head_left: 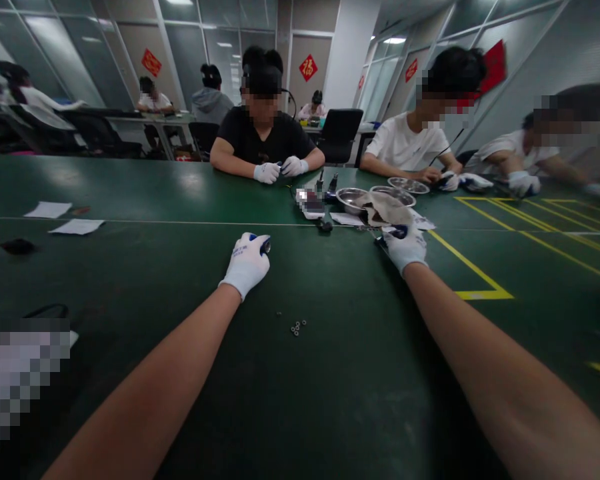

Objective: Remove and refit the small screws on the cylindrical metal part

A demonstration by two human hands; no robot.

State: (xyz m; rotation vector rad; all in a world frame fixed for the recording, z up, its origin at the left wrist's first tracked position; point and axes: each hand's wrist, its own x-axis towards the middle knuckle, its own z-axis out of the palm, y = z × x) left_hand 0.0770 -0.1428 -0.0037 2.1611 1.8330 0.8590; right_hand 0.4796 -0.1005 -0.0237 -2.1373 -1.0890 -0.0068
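Note:
My left hand (pixel 249 261), in a white glove with dark blue fingertips, is closed around a dark cylindrical part (pixel 266 247) with a round metallic end. Most of that part is hidden inside the fingers. To the right and farther forward, my right hand (pixel 406 249), gloved the same way, reaches to the near side of a crumpled beige cloth (pixel 384 209). Its fingers are bent over something dark and thin that I cannot make out. Several small metal nuts or rings (pixel 297 328) lie on the green tabletop (pixel 330 393) between my forearms.
Shiny metal bowls (pixel 351 199) stand behind the cloth. A boxy device with a pixelated face (pixel 310 203) is left of them. White papers (pixel 77 227) lie at the left. Yellow tape (pixel 485 295) marks the table's right side. Co-workers in gloves (pixel 267 173) sit opposite.

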